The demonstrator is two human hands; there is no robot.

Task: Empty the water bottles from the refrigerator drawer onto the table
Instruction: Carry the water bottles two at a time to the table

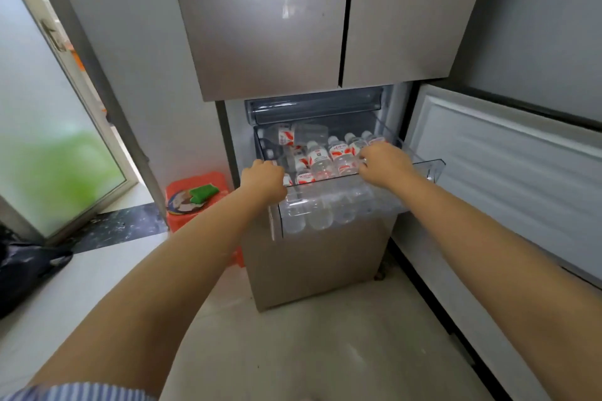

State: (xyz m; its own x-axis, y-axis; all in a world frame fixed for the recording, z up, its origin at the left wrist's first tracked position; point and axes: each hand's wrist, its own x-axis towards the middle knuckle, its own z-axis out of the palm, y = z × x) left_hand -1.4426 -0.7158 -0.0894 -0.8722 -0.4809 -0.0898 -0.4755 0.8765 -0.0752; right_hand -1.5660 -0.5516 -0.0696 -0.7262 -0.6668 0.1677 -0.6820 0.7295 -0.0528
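Left hand (264, 180) and right hand (384, 163) are gripping the drawer (338, 205) front rim; overextending risks spilling the loaded bottles (321, 158)

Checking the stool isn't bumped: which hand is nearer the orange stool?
Left. The left hand grips the drawer front beside the orange stool; the right hand grips the far end.

Both forearms are bare from wrist to above the elbow. The left hand (262, 180) wears nothing that shows. The right hand (384, 163) carries a thin, pale ring (365, 159) on one finger. At the bottom left edge, a short sleeve (78, 392) of blue-and-white striped fabric covers the left upper arm.
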